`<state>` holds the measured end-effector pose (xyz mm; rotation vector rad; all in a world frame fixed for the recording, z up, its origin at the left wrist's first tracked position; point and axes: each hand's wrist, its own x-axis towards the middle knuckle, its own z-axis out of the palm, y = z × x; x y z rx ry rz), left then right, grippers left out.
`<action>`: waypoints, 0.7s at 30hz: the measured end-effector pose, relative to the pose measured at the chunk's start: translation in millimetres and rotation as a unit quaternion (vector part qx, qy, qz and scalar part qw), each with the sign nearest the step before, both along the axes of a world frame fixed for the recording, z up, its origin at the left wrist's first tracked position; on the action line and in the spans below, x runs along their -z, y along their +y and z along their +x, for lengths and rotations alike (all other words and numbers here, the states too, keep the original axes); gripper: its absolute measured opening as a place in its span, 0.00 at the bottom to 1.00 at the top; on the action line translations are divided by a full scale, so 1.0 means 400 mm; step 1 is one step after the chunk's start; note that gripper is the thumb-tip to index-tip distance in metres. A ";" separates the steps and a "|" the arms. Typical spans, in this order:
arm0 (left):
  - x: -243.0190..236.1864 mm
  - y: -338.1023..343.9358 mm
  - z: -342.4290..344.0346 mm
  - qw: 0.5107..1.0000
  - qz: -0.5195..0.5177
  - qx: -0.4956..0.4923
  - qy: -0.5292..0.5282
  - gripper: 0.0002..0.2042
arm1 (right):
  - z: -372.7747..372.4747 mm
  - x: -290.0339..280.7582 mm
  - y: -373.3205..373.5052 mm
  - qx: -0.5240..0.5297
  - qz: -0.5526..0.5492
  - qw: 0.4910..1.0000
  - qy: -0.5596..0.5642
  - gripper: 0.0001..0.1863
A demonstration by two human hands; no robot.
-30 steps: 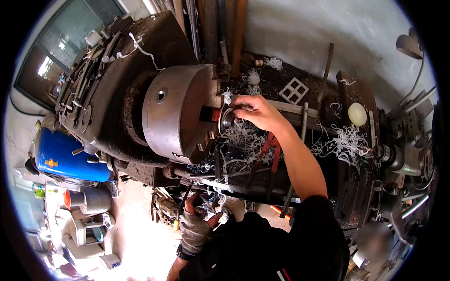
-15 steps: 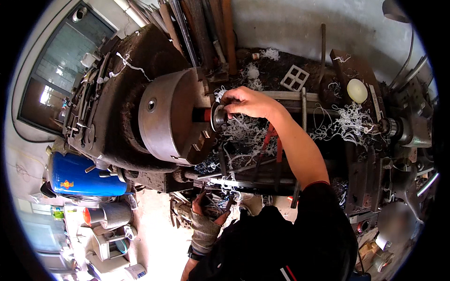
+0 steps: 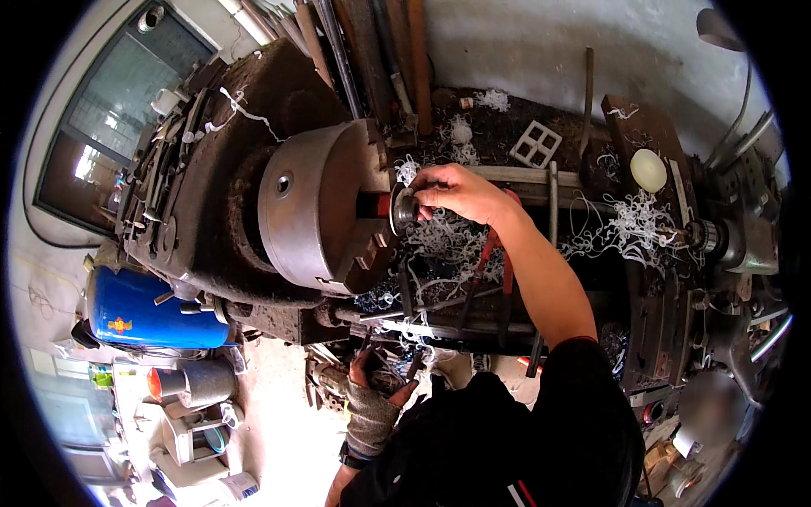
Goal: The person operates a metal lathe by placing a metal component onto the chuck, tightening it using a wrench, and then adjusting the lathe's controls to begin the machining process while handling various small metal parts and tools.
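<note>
Basically no change over the last second: right hand (image 3: 460, 193) still pinches the round, dark metal flanged part (image 3: 406, 207) at the grey steel cylindrical chuck's (image 3: 308, 211) face; work stays there. Left hand (image 3: 363, 374) low, can't tell its grip.

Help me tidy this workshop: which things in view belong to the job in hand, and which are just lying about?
Seemingly in the job:
dark round part, at the fingertips of the right hand
big metal chuck beside it

Probably lying about:
white four-holed square
pale oval thing
</note>
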<state>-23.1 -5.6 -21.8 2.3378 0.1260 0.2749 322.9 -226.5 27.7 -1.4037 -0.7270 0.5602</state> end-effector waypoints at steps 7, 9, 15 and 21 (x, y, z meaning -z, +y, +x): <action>0.029 -0.001 -0.008 0.998 -0.058 0.001 0.017 0.48 | -0.012 0.022 0.008 -0.012 0.011 0.999 0.037 0.10; 0.020 -0.006 0.000 0.998 -0.054 0.007 0.010 0.47 | -0.013 0.032 0.013 -0.019 0.030 0.996 0.078 0.10; -0.005 0.002 0.000 0.997 -0.071 -0.002 0.040 0.48 | -0.021 0.067 0.017 -0.028 0.108 0.979 0.170 0.11; 0.008 0.005 -0.006 0.994 -0.106 -0.014 0.027 0.47 | -0.042 0.097 0.028 -0.030 0.189 0.957 0.219 0.12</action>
